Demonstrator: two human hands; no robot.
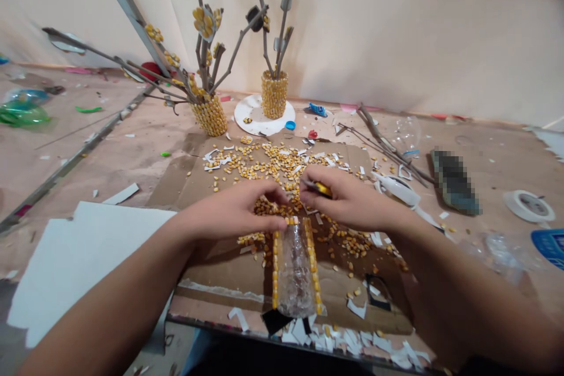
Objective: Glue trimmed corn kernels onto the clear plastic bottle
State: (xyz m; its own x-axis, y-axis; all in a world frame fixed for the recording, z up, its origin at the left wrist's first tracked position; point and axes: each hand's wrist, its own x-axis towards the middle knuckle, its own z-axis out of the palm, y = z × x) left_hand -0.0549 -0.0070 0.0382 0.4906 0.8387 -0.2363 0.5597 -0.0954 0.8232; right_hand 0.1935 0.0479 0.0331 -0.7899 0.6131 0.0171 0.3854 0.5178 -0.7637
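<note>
A clear plastic bottle piece point(296, 270) lies in front of me, with rows of yellow corn kernels stuck along both sides and at its far end. My left hand point(240, 208) reaches over from the left. Its thumb touches the kernels at the bottle's far end; the fingers curve above, apart from the thumb. Just right of that end, my right hand point(335, 197) is closed around a small yellow-and-dark tool point(324, 189), mostly hidden by the fingers. Loose corn kernels point(282, 158) are scattered beyond and beside both hands on a cardboard sheet point(211, 270).
Two kernel-covered pots point(210, 117) hold branches at the back, one on a white disc point(247, 114). A glue bottle point(399, 190), sticks point(392, 150) and a tape roll point(529, 205) lie right. White board point(88, 264) lies left; paper scraps point(348, 341) line the front edge.
</note>
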